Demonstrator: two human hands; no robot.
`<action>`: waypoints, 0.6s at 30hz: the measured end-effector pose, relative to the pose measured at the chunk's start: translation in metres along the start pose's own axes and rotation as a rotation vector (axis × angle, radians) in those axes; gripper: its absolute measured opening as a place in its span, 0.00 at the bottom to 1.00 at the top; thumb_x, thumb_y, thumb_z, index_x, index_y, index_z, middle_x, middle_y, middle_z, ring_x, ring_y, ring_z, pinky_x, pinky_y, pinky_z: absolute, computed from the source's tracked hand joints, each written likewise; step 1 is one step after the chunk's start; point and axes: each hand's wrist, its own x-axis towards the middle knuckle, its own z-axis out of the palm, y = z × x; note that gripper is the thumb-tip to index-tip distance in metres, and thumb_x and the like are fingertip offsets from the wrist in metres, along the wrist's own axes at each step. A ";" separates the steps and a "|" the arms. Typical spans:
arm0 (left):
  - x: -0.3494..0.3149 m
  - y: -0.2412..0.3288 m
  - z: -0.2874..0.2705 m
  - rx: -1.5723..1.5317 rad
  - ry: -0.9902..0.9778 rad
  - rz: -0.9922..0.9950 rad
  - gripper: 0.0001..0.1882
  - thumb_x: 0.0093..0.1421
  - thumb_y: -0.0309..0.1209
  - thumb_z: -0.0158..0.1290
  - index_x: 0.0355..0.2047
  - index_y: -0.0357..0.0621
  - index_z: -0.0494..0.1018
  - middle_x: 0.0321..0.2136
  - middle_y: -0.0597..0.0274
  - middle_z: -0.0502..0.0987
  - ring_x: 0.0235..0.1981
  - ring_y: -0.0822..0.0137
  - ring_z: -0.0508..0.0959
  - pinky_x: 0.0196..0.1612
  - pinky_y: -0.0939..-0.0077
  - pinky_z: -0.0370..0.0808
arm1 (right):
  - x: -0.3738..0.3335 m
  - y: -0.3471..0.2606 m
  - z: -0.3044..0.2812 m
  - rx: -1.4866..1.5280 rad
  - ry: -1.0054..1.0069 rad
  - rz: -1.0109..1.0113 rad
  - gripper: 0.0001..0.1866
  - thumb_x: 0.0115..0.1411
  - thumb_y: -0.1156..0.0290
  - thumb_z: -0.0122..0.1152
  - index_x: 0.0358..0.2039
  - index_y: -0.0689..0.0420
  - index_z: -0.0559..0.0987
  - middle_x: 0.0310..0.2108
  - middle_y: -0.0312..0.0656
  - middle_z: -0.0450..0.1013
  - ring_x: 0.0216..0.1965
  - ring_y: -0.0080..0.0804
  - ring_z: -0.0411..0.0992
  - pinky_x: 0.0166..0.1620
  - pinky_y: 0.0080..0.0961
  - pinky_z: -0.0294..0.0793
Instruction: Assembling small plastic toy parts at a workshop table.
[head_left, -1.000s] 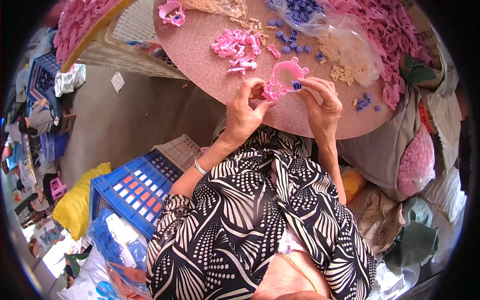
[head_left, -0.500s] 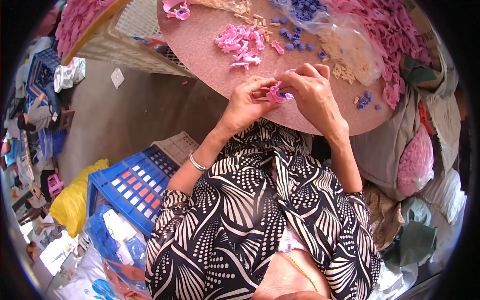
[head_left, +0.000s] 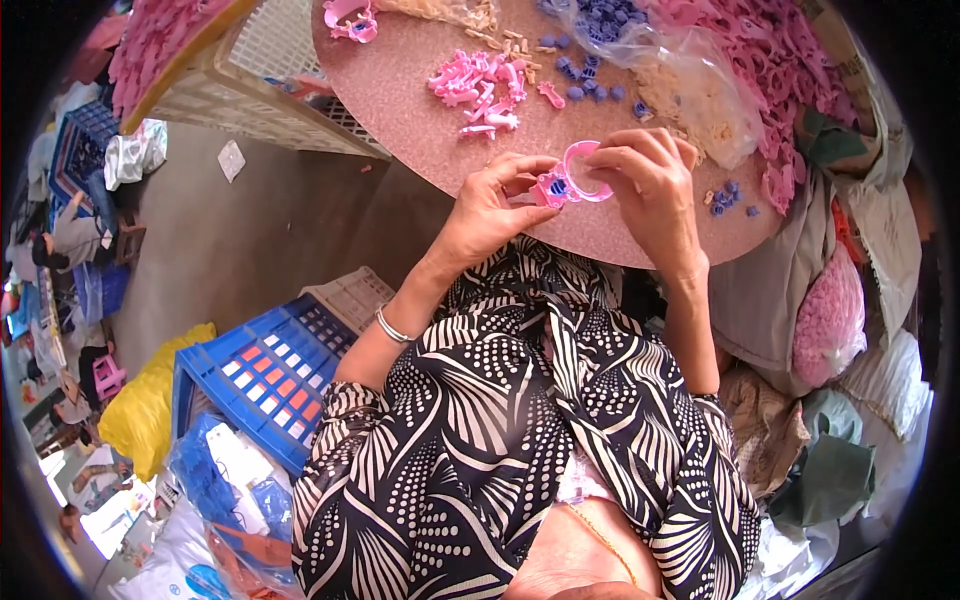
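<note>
A pink plastic toy bracelet [head_left: 573,152], an open ring with a star-like end, is held over the near edge of the round table. Set into its end is a blue insert [head_left: 557,186]. My left hand [head_left: 490,205] pinches that end between thumb and fingers. The bent fingers of my right hand [head_left: 650,190] close on the ring's right side; the exact fingertip contact is partly hidden. Beyond my hands lie a pile of small pink parts [head_left: 470,80], loose blue parts [head_left: 590,75] and beige pegs [head_left: 515,45].
The round speckled table [head_left: 400,110] also bears a similar pink bracelet [head_left: 352,22], a clear bag [head_left: 710,110] of beige parts and a large pink heap [head_left: 770,50]. A blue crate [head_left: 260,370] stands at my left, a plastic-lattice basket [head_left: 280,95] at far left.
My right hand has shifted right and turned, uncovering the bracelet's ring and blue insert. The bracelet has turned slightly in my left hand, which stays nearly in place.
</note>
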 end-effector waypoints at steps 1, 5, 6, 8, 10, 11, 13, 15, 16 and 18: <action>-0.001 0.002 0.001 0.000 0.000 0.001 0.25 0.52 0.18 0.62 0.52 0.37 0.72 0.46 0.65 0.72 0.46 0.70 0.76 0.48 0.79 0.77 | -0.003 -0.001 0.005 -0.001 0.000 -0.001 0.06 0.50 0.73 0.65 0.31 0.53 0.82 0.33 0.36 0.76 0.38 0.35 0.72 0.46 0.30 0.65; -0.002 0.000 0.001 -0.116 0.010 0.003 0.24 0.53 0.16 0.60 0.52 0.37 0.71 0.45 0.65 0.72 0.46 0.71 0.76 0.47 0.78 0.78 | -0.025 0.008 0.025 0.042 0.336 0.326 0.11 0.58 0.67 0.63 0.41 0.56 0.80 0.37 0.40 0.76 0.37 0.32 0.74 0.38 0.26 0.73; -0.003 -0.003 0.000 -0.214 0.006 0.041 0.24 0.54 0.16 0.60 0.52 0.37 0.71 0.46 0.65 0.72 0.46 0.71 0.76 0.47 0.78 0.78 | -0.029 0.010 0.027 0.254 0.304 0.526 0.14 0.62 0.64 0.59 0.46 0.56 0.77 0.38 0.40 0.76 0.37 0.29 0.74 0.37 0.23 0.73; -0.001 -0.006 0.002 -0.171 -0.004 0.082 0.23 0.53 0.16 0.59 0.51 0.37 0.72 0.47 0.63 0.72 0.46 0.71 0.76 0.47 0.78 0.77 | -0.043 0.019 0.036 0.706 0.139 0.744 0.23 0.69 0.54 0.46 0.54 0.59 0.70 0.37 0.39 0.76 0.33 0.23 0.74 0.36 0.18 0.73; 0.000 -0.010 0.002 -0.127 -0.016 0.124 0.22 0.53 0.15 0.59 0.50 0.37 0.73 0.48 0.61 0.72 0.46 0.70 0.76 0.47 0.78 0.77 | -0.046 0.017 0.046 0.918 0.084 0.851 0.24 0.69 0.53 0.46 0.53 0.60 0.71 0.35 0.38 0.76 0.31 0.22 0.73 0.35 0.18 0.73; -0.001 -0.013 0.000 0.171 0.034 0.223 0.22 0.53 0.18 0.60 0.50 0.37 0.73 0.49 0.58 0.72 0.47 0.66 0.76 0.49 0.75 0.77 | -0.043 0.013 0.049 1.137 0.016 0.946 0.24 0.69 0.52 0.45 0.52 0.61 0.72 0.34 0.38 0.76 0.29 0.21 0.73 0.34 0.18 0.73; -0.004 -0.012 0.003 0.472 0.077 0.330 0.22 0.52 0.20 0.61 0.49 0.37 0.74 0.50 0.56 0.72 0.48 0.62 0.76 0.50 0.73 0.76 | -0.039 0.013 0.053 1.147 0.079 0.984 0.24 0.69 0.52 0.45 0.48 0.61 0.74 0.30 0.36 0.75 0.26 0.18 0.71 0.31 0.16 0.72; -0.010 -0.007 0.010 0.975 0.203 0.638 0.23 0.51 0.25 0.63 0.49 0.36 0.75 0.52 0.51 0.71 0.53 0.53 0.74 0.55 0.66 0.73 | -0.039 0.020 0.057 0.976 0.047 0.939 0.22 0.69 0.53 0.46 0.44 0.61 0.76 0.29 0.35 0.75 0.25 0.17 0.70 0.29 0.14 0.70; -0.009 -0.006 0.007 1.147 0.170 0.751 0.26 0.50 0.30 0.63 0.50 0.34 0.74 0.54 0.49 0.71 0.56 0.48 0.71 0.58 0.62 0.69 | -0.037 0.019 0.054 0.908 0.006 0.978 0.21 0.70 0.54 0.46 0.42 0.60 0.77 0.27 0.33 0.75 0.24 0.15 0.68 0.28 0.13 0.68; -0.013 -0.017 0.002 1.158 0.148 0.757 0.23 0.52 0.22 0.58 0.50 0.32 0.73 0.54 0.47 0.72 0.58 0.48 0.69 0.58 0.61 0.70 | -0.035 0.016 0.063 0.989 0.006 0.949 0.20 0.70 0.55 0.46 0.42 0.60 0.77 0.27 0.33 0.75 0.24 0.15 0.69 0.29 0.13 0.69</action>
